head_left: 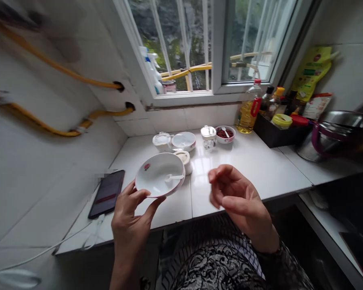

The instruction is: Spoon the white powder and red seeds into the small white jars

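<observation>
My left hand grips the near rim of a white bowl and holds it up, tilted toward me, above the counter. A red mark shows on the bowl's inside wall, and a small white spoon rests inside. Over the counter to the right, my right hand is raised with loosely curled fingers apart, and no object shows in it. Partly hidden behind the bowl stands a white lidded jar. Beyond it are another white bowl, a white container and a clear-sided jar.
A bowl of dark red pieces holds a white spoon. Farther right stand an oil bottle, a black condiment box and a metal pot. A phone with a cable lies left. The white counter meets a window wall.
</observation>
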### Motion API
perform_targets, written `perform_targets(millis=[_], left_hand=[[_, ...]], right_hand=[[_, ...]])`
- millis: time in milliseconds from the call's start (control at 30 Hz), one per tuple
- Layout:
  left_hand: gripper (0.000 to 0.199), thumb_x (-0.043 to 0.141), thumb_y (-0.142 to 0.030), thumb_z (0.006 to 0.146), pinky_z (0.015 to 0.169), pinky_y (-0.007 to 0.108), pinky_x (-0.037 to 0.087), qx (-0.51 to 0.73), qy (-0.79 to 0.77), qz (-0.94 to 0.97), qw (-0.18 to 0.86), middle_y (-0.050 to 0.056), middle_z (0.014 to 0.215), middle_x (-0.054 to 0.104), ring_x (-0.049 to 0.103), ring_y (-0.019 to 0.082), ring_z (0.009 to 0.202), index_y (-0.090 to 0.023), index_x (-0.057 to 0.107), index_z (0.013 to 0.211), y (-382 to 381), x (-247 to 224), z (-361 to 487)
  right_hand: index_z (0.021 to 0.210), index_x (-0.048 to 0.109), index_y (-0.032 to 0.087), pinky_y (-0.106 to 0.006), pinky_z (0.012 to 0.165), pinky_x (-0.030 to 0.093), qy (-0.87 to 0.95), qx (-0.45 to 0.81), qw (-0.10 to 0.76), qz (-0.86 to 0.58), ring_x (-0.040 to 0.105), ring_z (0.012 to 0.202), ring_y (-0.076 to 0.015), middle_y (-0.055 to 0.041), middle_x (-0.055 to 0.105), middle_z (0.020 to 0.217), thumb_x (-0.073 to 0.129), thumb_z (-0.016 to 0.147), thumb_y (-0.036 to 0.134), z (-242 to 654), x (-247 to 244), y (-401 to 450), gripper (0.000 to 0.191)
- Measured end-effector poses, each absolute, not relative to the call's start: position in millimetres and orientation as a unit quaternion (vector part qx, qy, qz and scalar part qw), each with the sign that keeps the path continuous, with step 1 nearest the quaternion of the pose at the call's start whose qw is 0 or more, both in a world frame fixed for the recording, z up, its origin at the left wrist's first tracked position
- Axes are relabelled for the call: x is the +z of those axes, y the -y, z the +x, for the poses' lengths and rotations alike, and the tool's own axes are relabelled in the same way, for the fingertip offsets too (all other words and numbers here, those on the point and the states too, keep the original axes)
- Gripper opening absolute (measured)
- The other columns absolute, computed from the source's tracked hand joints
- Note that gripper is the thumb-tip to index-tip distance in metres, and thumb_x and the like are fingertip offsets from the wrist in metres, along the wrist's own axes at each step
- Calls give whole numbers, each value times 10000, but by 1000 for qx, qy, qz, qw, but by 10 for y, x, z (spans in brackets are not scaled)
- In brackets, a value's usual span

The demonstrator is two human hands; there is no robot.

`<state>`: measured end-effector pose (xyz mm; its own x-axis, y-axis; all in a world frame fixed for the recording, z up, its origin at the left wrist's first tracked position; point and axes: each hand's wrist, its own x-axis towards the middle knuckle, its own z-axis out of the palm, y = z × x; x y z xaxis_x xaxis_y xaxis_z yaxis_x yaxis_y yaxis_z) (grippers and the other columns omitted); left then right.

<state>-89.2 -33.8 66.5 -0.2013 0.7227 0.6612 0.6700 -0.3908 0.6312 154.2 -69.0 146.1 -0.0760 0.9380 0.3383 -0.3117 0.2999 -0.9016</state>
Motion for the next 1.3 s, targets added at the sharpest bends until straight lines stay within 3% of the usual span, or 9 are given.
perform_targets(millis=[100,233,367,500,667,767,867,1067,1300], left_hand=[[224,724,-407,842,900,423,625,541,-566,622,-14,86,1272,622,665,252,1114,-205,668,921,262,689,-1103],[256,720,-447,838,862,378,632,529,-590,604,-86,81,1218,644,686,230,1045,-202,669,889,59,663,-1386],[219,718,-415,836,849,354,631,521,-620,580,-87,77,1210,635,686,212,1021,-209,677,899,-138,581,-1541],[184,735,-366,803,833,328,630,534,-624,569,-44,58,1199,632,694,185,958,-211,668,875,-341,475,-1573],[155,743,-302,755,870,358,618,522,-642,561,-21,66,1207,615,669,214,1038,-209,652,839,-593,386,-1611],[156,745,-280,731,884,375,614,519,-645,560,-10,71,1205,612,659,224,1057,-211,649,832,-712,342,-1625],[149,742,-281,732,884,376,615,516,-648,560,1,68,1211,613,664,217,1037,-212,647,824,-785,295,-1607],[161,739,-286,747,882,362,620,522,-643,560,14,72,1232,613,654,223,1091,-215,652,863,-785,262,-1564],[152,732,-320,771,874,368,613,542,-648,535,-10,67,1239,615,666,212,1024,-227,642,851,-693,278,-1604]], right_hand=[[926,660,224,-200,545,473,372,590,631,-339,501,618,-90,-16,633,886,846,621,254,1664,1181,533,358],[862,694,218,-207,609,504,276,631,591,-419,521,693,-98,-17,636,941,928,549,244,1860,870,437,390],[837,709,229,-225,631,522,240,652,565,-445,522,685,-97,-12,653,947,973,487,253,1938,775,356,439],[840,705,220,-242,636,527,284,659,536,-444,539,648,-87,-17,666,957,977,492,289,1942,722,246,447],[788,647,191,-237,440,406,413,649,456,-447,394,419,-44,19,619,690,859,669,499,2043,740,31,392],[831,658,182,-277,572,493,531,575,408,-470,540,552,-109,-14,653,716,801,735,519,2081,875,-207,378],[970,661,199,-343,739,554,632,487,392,-459,645,840,-204,-82,708,944,738,782,539,2002,1015,-560,395],[1301,536,239,-505,1016,492,711,368,421,-427,587,1209,-291,-143,560,1404,662,827,545,1604,1044,-1336,578],[1293,551,254,-530,1074,447,808,280,375,-358,555,1257,-310,-111,614,1320,577,931,456,1411,973,-1322,415]])
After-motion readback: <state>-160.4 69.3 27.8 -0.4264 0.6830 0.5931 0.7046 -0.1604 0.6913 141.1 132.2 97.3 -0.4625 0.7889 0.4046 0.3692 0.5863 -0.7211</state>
